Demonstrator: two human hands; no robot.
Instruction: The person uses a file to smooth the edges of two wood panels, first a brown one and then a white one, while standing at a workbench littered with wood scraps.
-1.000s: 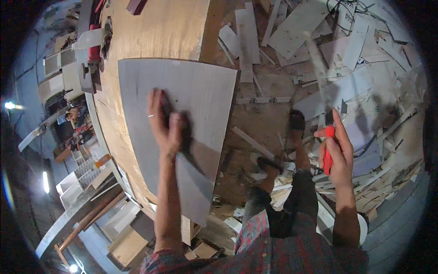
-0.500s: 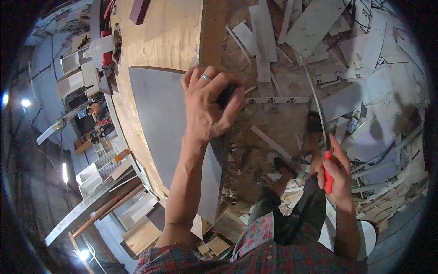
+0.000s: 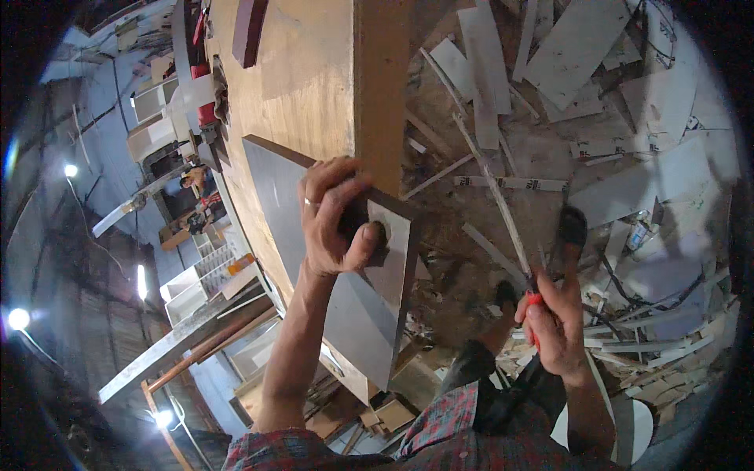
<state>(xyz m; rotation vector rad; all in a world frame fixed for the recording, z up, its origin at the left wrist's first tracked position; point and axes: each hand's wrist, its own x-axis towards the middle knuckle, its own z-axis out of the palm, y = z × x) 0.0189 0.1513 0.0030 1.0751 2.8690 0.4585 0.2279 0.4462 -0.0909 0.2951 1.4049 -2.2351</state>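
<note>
A grey rectangular panel (image 3: 369,302) lies on the brown wooden worktable (image 3: 314,71), with its right end hanging past the table's edge. My left hand (image 3: 334,216) grips the panel's far right corner, fingers over the top edge and thumb pressed on its face. My right hand (image 3: 554,322) is lower right, above the floor, closed around a red-handled tool (image 3: 534,302) from which a long thin strip (image 3: 495,196) runs up and away. My dark shoes (image 3: 572,228) stand among scraps below.
White and grey board offcuts (image 3: 581,47) and thin strips litter the floor to the right. A dark red block (image 3: 250,31) lies at the table's far end. Machinery and stacked boards (image 3: 196,275) crowd the left side, with bright lamps (image 3: 17,318) beyond.
My left hand moved from flat on the panel's middle to its far right corner and gripped it. The view swung closer to the table. My right hand kept the red-handled tool.
</note>
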